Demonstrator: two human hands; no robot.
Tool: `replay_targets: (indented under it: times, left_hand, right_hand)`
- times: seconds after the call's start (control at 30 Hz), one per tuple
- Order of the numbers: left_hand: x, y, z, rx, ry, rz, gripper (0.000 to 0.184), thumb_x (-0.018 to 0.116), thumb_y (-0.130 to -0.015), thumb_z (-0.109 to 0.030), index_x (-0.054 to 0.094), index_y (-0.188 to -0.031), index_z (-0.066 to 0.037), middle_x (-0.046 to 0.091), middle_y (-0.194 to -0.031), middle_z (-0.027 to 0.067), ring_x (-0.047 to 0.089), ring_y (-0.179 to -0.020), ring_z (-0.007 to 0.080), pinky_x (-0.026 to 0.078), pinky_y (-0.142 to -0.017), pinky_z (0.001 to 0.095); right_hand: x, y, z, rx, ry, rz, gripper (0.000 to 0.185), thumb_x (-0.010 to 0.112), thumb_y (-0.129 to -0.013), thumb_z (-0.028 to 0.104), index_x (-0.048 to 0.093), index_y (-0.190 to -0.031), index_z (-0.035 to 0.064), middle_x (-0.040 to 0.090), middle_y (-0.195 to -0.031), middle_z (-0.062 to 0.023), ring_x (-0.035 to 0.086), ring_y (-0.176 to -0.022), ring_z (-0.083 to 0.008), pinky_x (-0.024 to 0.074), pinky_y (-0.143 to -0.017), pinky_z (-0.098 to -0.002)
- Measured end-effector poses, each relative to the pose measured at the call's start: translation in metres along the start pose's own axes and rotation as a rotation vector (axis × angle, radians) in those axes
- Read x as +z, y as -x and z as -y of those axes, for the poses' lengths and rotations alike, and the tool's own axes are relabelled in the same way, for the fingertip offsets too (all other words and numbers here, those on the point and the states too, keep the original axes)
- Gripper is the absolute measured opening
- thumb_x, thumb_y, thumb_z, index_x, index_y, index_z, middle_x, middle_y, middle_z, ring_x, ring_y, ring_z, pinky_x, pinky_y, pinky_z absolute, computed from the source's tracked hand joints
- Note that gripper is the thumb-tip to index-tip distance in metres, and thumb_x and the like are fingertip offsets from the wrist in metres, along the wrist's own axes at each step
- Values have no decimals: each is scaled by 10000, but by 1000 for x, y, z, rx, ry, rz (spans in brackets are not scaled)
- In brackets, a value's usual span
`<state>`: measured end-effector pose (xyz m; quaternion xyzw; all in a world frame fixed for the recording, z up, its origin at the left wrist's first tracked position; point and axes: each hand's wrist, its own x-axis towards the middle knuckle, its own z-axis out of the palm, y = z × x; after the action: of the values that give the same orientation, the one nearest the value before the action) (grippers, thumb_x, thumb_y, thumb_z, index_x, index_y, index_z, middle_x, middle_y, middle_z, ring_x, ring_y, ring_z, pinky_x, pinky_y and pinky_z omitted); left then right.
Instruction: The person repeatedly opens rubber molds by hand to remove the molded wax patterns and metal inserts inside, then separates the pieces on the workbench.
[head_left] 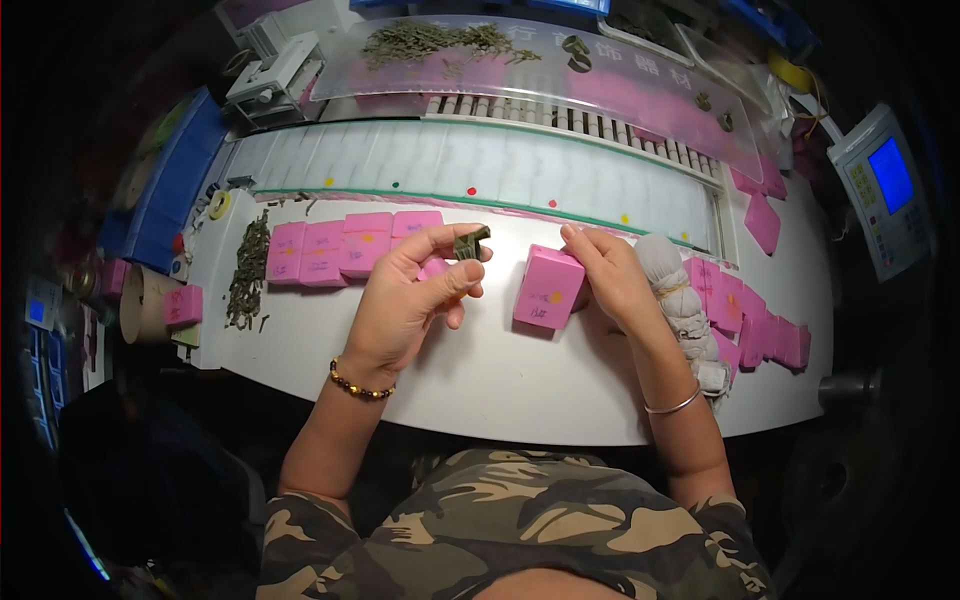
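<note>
My left hand [400, 290] is closed in a pinch on a small dark green, folded piece [471, 243], held up between thumb and fingers. Its exact kind I cannot make out. A bit of pink shows behind the curled fingers. My right hand [612, 275] grips a pink block [549, 290] by its right side, thumb near the top corner and the other fingers partly hidden. Handwriting and a yellow dot mark the block's face. Left of my left hand, a row of similar pink blocks [322, 250] lies on the white table [480, 385].
A heap of dark green pieces [250, 270] lies at the left. White rolled cloth bundles [672, 290] and more pink blocks [765, 335] are on the right. Behind the white strip with coloured dots [430, 175] stands a clear tray [640, 70]. A device with a blue screen [888, 175] stands far right.
</note>
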<state>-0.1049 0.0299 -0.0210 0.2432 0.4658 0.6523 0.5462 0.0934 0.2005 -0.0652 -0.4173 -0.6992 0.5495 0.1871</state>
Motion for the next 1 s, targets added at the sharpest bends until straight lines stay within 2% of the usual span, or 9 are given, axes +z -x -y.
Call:
replay_targets:
  times: [0.13, 0.23, 0.3, 0.37, 0.47, 0.6, 0.73, 0.83, 1.0]
  left_hand:
    - [-2, 3, -12, 49, -223, 1, 400, 700, -933, -29, 595, -1318, -3, 680, -1132, 109, 650, -795, 107, 499, -513, 188]
    - [-14, 5, -26, 82, -357, -25, 385, 710, -927, -34, 611, -1297, 2, 697, -1070, 99, 641, -771, 90, 491, -511, 190]
    - [-25, 8, -42, 64, -340, -44, 342, 708, -947, -78, 624, -1264, 20, 707, -981, 70, 623, -728, 70, 475, -499, 192]
    - [-50, 8, -59, 88, -327, -89, 338, 701, -960, -106, 624, -1262, 25, 702, -976, 70, 613, -714, 65, 466, -493, 192]
    - [-76, 7, -89, 140, -288, -167, 356, 682, -994, -214, 627, -1252, 25, 692, -964, 70, 585, -678, 52, 428, -474, 185]
    - [-157, -8, -139, 179, -229, -397, 337, 681, -996, -313, 658, -1161, -20, 680, -938, 60, 599, -696, 68, 410, -459, 174]
    - [-294, -38, -210, 540, 109, -602, 250, 747, -948, -254, 661, -1080, -60, 679, -1002, 68, 633, -749, 122, 469, -524, 214]
    - [-302, -45, -230, 721, 267, -785, 233, 757, -937, -217, 643, -1077, -70, 655, -991, 69, 637, -807, 148, 492, -586, 233]
    - [-286, -66, -204, 676, 78, -661, 284, 761, -927, -174, 616, -1149, -70, 636, -1075, 94, 630, -864, 189, 513, -659, 274]
  right_hand:
    - [3, 1, -2, -79, 37, -62, 353, 662, -982, 322, 654, -856, -8, 602, -701, -38, 546, -637, -72, 430, -552, -253]
    - [4, 2, -4, -125, -131, -82, 187, 674, -974, 199, 629, -1011, 21, 607, -775, -14, 565, -668, -86, 454, -582, -242]
    - [-9, 2, -9, 49, -663, 18, 161, 628, -977, 86, 590, -1119, 22, 629, -918, -46, 602, -752, -125, 467, -630, -244]
    - [-16, 5, 1, 108, -911, -2, 214, 584, -974, 4, 558, -1187, 5, 630, -1086, -102, 627, -861, -167, 493, -695, -258]
    - [-13, 22, 29, 94, -901, -112, 298, 571, -984, 0, 536, -1278, -32, 605, -1229, -141, 628, -921, -159, 509, -731, -246]
    - [-13, 38, 37, -5, -764, -78, 395, 577, -997, 28, 507, -1379, -39, 630, -1228, -147, 626, -894, -132, 515, -720, -228]
    - [-13, 53, 39, -86, -571, 40, 448, 595, -1017, 87, 489, -1434, -36, 689, -1074, -116, 600, -765, -92, 502, -655, -220]
    - [-10, 64, 43, -109, -441, 18, 383, 611, -1014, 100, 536, -1371, -14, 692, -986, -83, 580, -710, -81, 476, -641, -216]
    - [-12, 71, 33, -77, -414, 74, 359, 622, -1008, 100, 560, -1345, -7, 689, -978, -72, 576, -716, -80, 479, -640, -230]
